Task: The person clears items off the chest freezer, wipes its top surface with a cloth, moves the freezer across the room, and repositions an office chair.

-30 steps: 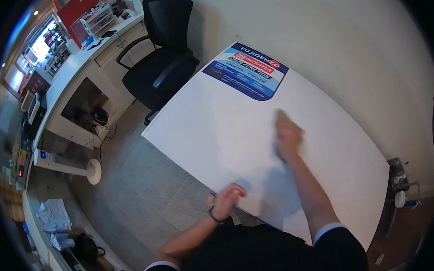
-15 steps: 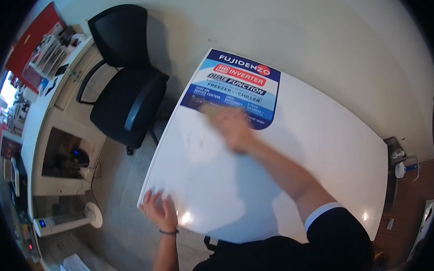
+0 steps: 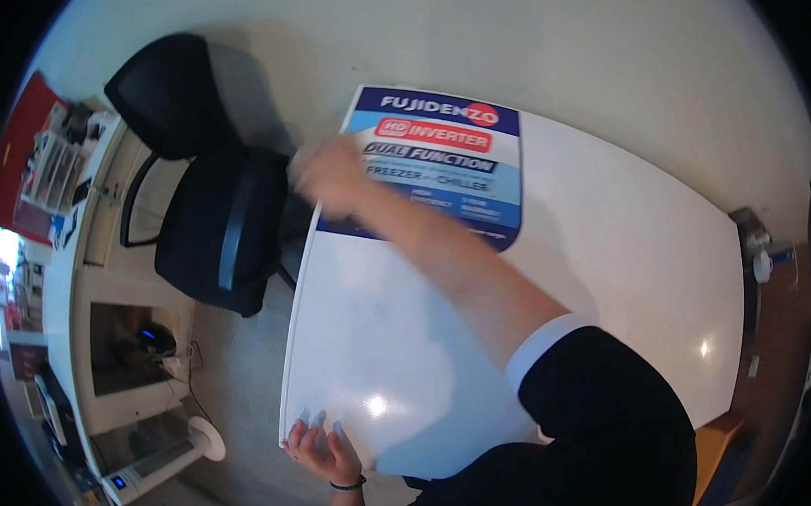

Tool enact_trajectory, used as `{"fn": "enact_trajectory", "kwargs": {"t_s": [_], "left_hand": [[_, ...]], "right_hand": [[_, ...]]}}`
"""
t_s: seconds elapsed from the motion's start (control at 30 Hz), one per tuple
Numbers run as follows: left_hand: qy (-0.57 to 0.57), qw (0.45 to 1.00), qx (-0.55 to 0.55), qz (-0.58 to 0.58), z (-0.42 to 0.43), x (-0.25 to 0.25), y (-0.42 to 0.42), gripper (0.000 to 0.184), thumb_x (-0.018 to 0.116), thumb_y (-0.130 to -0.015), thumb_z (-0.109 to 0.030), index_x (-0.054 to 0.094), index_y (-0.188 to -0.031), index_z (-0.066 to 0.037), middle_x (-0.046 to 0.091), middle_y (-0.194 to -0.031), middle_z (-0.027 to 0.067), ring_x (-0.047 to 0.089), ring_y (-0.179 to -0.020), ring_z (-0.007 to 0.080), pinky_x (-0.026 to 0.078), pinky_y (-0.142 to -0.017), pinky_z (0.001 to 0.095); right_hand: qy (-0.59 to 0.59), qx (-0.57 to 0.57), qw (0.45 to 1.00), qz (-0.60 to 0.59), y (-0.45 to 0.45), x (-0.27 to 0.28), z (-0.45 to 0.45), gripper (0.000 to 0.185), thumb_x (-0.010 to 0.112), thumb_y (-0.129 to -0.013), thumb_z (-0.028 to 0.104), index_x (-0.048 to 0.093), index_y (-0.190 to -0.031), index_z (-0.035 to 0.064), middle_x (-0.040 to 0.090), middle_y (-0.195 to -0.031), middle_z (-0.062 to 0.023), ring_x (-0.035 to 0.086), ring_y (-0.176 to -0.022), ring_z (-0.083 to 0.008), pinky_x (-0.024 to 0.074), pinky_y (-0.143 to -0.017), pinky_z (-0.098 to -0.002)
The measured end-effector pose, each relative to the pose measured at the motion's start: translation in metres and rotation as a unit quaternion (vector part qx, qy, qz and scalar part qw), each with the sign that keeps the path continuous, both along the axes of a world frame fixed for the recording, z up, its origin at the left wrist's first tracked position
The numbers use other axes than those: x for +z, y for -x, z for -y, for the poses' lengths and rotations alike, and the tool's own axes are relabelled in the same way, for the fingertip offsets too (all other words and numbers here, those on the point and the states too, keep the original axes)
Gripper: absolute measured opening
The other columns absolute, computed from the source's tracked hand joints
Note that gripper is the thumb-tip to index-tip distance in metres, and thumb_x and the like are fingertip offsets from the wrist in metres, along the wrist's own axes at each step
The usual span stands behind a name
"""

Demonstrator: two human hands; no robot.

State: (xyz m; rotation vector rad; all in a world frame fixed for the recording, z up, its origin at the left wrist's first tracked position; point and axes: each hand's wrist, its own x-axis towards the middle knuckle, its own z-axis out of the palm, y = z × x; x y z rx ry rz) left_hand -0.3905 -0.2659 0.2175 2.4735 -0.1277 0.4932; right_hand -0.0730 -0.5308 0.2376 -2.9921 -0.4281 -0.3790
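A white freezer lid with a blue, white and red printed label at its far end lies below me. My right hand is at the lid's far left edge, over the label's left side. It is blurred by motion, its fingers look bent, and something pale and too smeared to make out shows at the fingertips. My left hand rests on the near left corner of the lid, fingers apart and holding nothing, with a dark band on the wrist.
A black office chair stands close to the lid's left side. Farther left are a white counter with drawers and a white tower-shaped device near the floor. A wall runs along the far side, and metal fittings show at the right.
My right hand has swept from the middle of the lid across the label to the far left edge. My left hand has moved onto the near left corner. The view has turned.
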Motion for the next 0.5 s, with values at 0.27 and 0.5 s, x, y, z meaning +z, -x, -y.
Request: {"fn": "enact_trajectory", "kwargs": {"t_s": [0.27,0.5], "left_hand": [[0.061,0.995,-0.012,0.075,-0.001,-0.003,-0.001,0.043,0.038,-0.085,-0.036,0.039,-0.110,-0.001,0.038,-0.117,0.0183,0.034,-0.109,0.0314,0.025,-0.090,0.0426],[-0.063,0.995,0.061,-0.035,-0.041,0.006,-0.043,0.054,0.038,-0.084,-0.036,0.030,-0.121,0.003,0.038,-0.119,0.0215,0.038,-0.110,0.0308,0.024,-0.092,0.0448]], "right_hand": [[-0.161,0.159,0.969,-0.100,0.182,-0.004,-0.136,0.032,0.040,-0.079,0.021,0.051,-0.108,0.0100,0.042,-0.120,-0.0128,0.042,-0.107,-0.0259,0.0167,-0.098,-0.0425],[-0.225,0.020,0.973,0.043,0.289,-0.014,-0.013,0.036,0.048,-0.067,0.015,0.053,-0.103,0.0108,0.046,-0.113,-0.0101,0.041,-0.105,-0.0266,0.0250,-0.091,-0.0435]]}}
